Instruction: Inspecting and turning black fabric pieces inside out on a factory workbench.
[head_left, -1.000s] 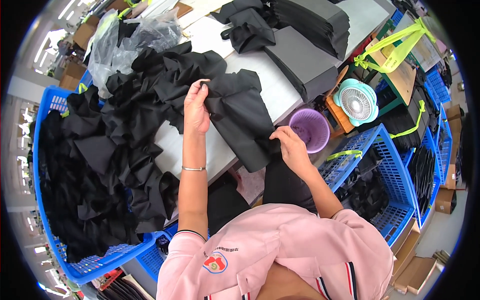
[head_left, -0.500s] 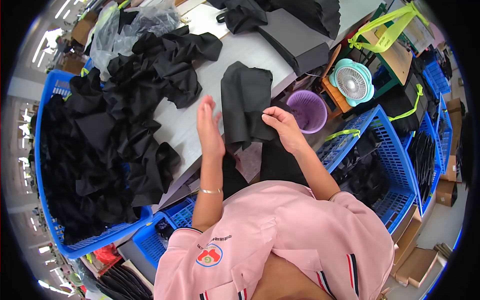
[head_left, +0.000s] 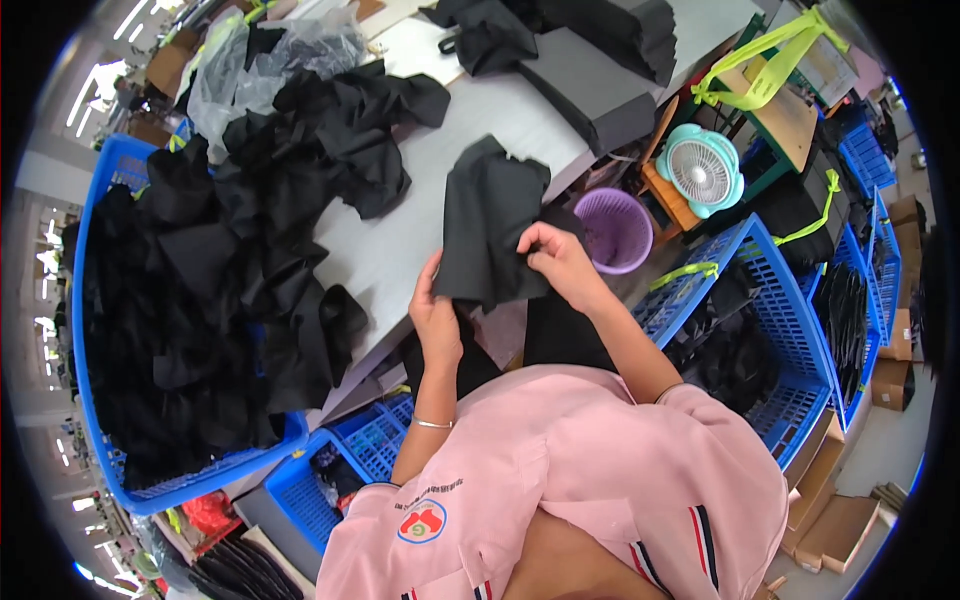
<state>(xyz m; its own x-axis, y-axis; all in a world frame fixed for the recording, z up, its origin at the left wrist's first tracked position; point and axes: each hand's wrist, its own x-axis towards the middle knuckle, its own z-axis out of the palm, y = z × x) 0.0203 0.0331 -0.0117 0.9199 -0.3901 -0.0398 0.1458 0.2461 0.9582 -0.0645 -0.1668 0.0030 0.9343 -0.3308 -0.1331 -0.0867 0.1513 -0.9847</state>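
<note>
Black fabric panel (head_left: 488, 210) at centre of frame, seen against edge of tabletop (head_left: 365, 265). Left hand (head_left: 438, 328): grip pinching panel's lower-left corner. Right hand (head_left: 566, 268): grip pinching right edge. Judgement: hold panel lightly taut, edges level; smooth creases before shifting either pinch.

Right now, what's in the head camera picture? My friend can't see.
A person's left hand and right hand hold a black cloth piece at a pale grey table. Crumpled black fabric fills a blue plastic basket at left; a round purple bin is at right.
</note>
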